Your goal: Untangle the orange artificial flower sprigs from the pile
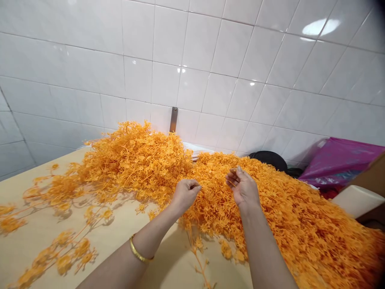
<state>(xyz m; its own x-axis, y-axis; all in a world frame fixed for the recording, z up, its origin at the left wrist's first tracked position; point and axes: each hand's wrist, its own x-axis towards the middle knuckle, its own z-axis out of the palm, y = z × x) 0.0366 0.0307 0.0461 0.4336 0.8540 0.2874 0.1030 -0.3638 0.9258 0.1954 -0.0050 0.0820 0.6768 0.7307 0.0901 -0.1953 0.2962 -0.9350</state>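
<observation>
A large heap of orange artificial flower sprays (141, 160) spreads along the table. Over its near edge, my left hand (185, 196) is closed in a pinch, thumb against forefinger; whatever sits between the fingertips is too small to name. To its right, my right hand (244, 188) is held above the heap with fingers curled toward the thumb. A bit of orange shows by those fingers, but I cannot tell it from the heap behind. Below and between my hands, a single orange spray (197, 251) lies on the tabletop (168, 265). My left wrist wears a gold bangle (136, 251).
Loose orange sprays (64, 253) lie at the left. A tiled wall (192, 52) rises behind the table, with a dark metal strip (173, 119) against it. At the right are black round objects (270, 159), a purple plastic bag (339, 160) and a white object (359, 200).
</observation>
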